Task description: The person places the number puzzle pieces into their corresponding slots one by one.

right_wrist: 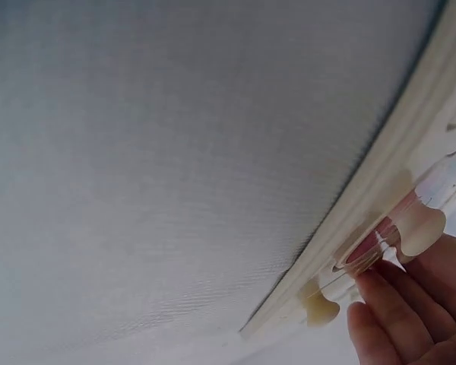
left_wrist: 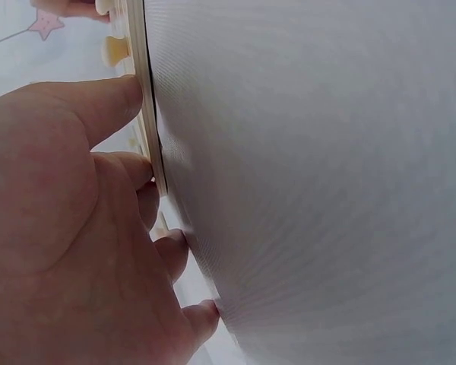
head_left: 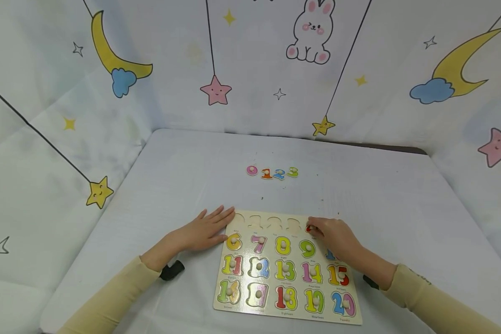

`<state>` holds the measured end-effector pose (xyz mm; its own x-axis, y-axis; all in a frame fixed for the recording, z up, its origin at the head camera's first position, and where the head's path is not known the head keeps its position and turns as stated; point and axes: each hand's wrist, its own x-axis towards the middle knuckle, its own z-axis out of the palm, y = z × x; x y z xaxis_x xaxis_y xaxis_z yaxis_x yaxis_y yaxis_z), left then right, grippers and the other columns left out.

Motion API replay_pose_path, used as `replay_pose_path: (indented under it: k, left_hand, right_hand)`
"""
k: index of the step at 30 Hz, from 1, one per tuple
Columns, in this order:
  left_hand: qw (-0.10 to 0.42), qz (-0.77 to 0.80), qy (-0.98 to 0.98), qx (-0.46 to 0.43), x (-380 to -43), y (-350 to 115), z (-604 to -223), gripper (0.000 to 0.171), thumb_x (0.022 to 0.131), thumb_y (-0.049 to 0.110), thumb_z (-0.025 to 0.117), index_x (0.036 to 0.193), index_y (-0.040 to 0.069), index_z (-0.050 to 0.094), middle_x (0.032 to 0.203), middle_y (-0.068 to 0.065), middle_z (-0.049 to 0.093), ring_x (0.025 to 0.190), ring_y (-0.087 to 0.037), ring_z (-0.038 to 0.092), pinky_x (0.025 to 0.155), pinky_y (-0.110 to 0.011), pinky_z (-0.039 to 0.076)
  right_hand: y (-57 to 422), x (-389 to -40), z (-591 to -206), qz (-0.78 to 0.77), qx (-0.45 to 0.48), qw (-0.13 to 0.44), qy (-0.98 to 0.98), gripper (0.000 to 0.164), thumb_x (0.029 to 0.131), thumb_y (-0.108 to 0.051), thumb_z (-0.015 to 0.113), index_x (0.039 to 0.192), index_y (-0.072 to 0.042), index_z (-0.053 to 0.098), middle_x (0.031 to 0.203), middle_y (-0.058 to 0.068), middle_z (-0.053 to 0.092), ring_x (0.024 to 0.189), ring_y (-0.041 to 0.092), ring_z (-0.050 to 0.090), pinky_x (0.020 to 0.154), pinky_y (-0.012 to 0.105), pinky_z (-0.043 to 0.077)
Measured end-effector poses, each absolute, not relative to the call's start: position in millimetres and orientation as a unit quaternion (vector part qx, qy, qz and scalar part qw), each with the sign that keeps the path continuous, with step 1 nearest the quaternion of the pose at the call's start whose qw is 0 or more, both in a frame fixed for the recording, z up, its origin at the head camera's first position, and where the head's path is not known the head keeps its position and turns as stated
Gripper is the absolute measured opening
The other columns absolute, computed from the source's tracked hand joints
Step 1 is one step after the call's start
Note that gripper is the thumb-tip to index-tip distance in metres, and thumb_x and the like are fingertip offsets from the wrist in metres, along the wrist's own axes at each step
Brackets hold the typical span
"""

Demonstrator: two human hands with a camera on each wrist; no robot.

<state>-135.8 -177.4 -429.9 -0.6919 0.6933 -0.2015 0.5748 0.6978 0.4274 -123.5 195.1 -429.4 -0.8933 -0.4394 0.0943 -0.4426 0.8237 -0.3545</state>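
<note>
A wooden number puzzle board [head_left: 271, 256] lies on the table, with knobbed number pieces from 6 to 20 in its lower rows. Four slots at its top left are bare. My left hand [head_left: 206, 229] rests at the board's left edge, fingers extended; in the left wrist view its thumb [left_wrist: 110, 103] touches the board's side. At the top right, my right hand [head_left: 336, 236] pinches a red number piece [right_wrist: 374, 242], its numeral mostly covered by the fingers. The blue piece [head_left: 330, 254] below is partly hidden by that hand.
Loose number pieces stand in a row beyond the board: a pink 0 [head_left: 252, 170], an orange-red 1 [head_left: 266, 174], a blue 2 [head_left: 279, 174] and a green 3 [head_left: 292, 172]. A white cloth covers the table [head_left: 183, 176]. Behind hangs a printed curtain [head_left: 250, 55].
</note>
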Motion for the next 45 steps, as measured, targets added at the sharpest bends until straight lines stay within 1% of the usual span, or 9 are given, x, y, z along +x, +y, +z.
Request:
replay_pose_path:
  k: [4, 9, 13, 17, 21, 26, 35, 41, 45]
  left_hand:
    - [0.175, 0.169, 0.905, 0.349, -136, -178, -430, 0.063, 0.099, 0.033, 0.047, 0.149, 0.005, 0.021, 0.154, -0.009, 0.014, 0.139, -0.031, 0.009, 0.104, -0.060, 0.010]
    - [0.176, 0.168, 0.905, 0.348, -136, -178, -430, 0.063, 0.099, 0.033, 0.047, 0.149, 0.006, 0.020, 0.154, -0.008, 0.014, 0.139, -0.030, 0.008, 0.104, -0.060, 0.009]
    - [0.174, 0.167, 0.906, 0.348, -136, -178, -429, 0.063, 0.099, 0.033, 0.047, 0.149, 0.006, 0.020, 0.154, -0.008, 0.014, 0.139, -0.031, 0.009, 0.104, -0.060, 0.009]
    - [0.174, 0.168, 0.905, 0.350, -136, -178, -428, 0.063, 0.099, 0.033, 0.047, 0.149, 0.005, 0.021, 0.154, -0.009, 0.014, 0.139, -0.031, 0.009, 0.104, -0.060, 0.010]
    - [0.176, 0.173, 0.904, 0.348, -136, -178, -427, 0.063, 0.099, 0.032, 0.048, 0.149, 0.005, 0.022, 0.154, -0.009, 0.015, 0.139, -0.032, 0.010, 0.104, -0.060, 0.010]
    - [0.175, 0.172, 0.904, 0.349, -135, -179, -428, 0.063, 0.099, 0.031, 0.048, 0.149, 0.004, 0.021, 0.154, -0.010, 0.015, 0.139, -0.033, 0.010, 0.103, -0.061, 0.010]
    - [0.178, 0.175, 0.904, 0.347, -134, -176, -433, 0.063, 0.099, 0.033, 0.047, 0.149, 0.006, 0.020, 0.154, -0.007, 0.013, 0.139, -0.030, 0.007, 0.104, -0.059, 0.008]
    - [0.175, 0.170, 0.903, 0.353, -134, -176, -437, 0.063, 0.099, 0.035, 0.045, 0.150, 0.007, 0.019, 0.155, -0.006, 0.012, 0.139, -0.030, 0.007, 0.104, -0.059, 0.009]
    - [0.174, 0.169, 0.903, 0.355, -134, -176, -439, 0.064, 0.099, 0.035, 0.045, 0.150, 0.007, 0.019, 0.155, -0.006, 0.012, 0.139, -0.030, 0.007, 0.104, -0.059, 0.009]
  right_hand:
    - [193, -125, -426, 0.179, 0.230, -0.007, -0.956, 0.017, 0.081, -0.007, 0.074, 0.096, -0.009, 0.066, 0.076, -0.005, 0.061, 0.061, 0.008, 0.052, 0.054, 0.019, 0.045]
    - [195, -135, -416, 0.173, 0.210, -0.060, -0.960, 0.014, 0.085, -0.013, 0.071, 0.097, -0.010, 0.068, 0.075, -0.006, 0.062, 0.061, 0.009, 0.052, 0.058, 0.027, 0.045]
    - [203, -153, -407, 0.212, 0.178, -0.092, -0.956, 0.023, 0.089, -0.018, 0.066, 0.109, -0.006, 0.069, 0.096, 0.006, 0.068, 0.084, 0.023, 0.063, 0.073, 0.038, 0.051]
    - [212, -182, -403, 0.247, 0.176, -0.094, -0.948, 0.025, 0.091, -0.014, 0.063, 0.112, -0.001, 0.067, 0.109, 0.014, 0.065, 0.101, 0.032, 0.060, 0.085, 0.047, 0.047]
    - [210, -214, -401, 0.251, 0.180, -0.087, -0.947, 0.026, 0.092, -0.011, 0.060, 0.114, 0.003, 0.065, 0.109, 0.017, 0.064, 0.099, 0.032, 0.059, 0.083, 0.046, 0.047]
    - [199, -248, -405, 0.237, 0.153, -0.098, -0.954, 0.032, 0.094, -0.015, 0.057, 0.122, 0.001, 0.060, 0.119, 0.018, 0.059, 0.108, 0.033, 0.054, 0.088, 0.047, 0.045]
    - [191, -281, -418, 0.206, 0.110, -0.096, -0.968, 0.041, 0.094, -0.020, 0.058, 0.130, 0.000, 0.054, 0.127, 0.022, 0.053, 0.114, 0.036, 0.048, 0.093, 0.050, 0.038]
    - [186, -298, -427, 0.189, 0.133, -0.150, -0.961, 0.066, 0.091, -0.027, 0.063, 0.142, 0.005, 0.034, 0.143, 0.024, 0.034, 0.131, 0.038, 0.028, 0.105, 0.047, 0.023]
    - [184, -305, -435, 0.188, 0.141, -0.168, -0.957, 0.070, 0.092, -0.029, 0.062, 0.143, 0.006, 0.030, 0.145, 0.025, 0.029, 0.134, 0.038, 0.023, 0.107, 0.045, 0.018]
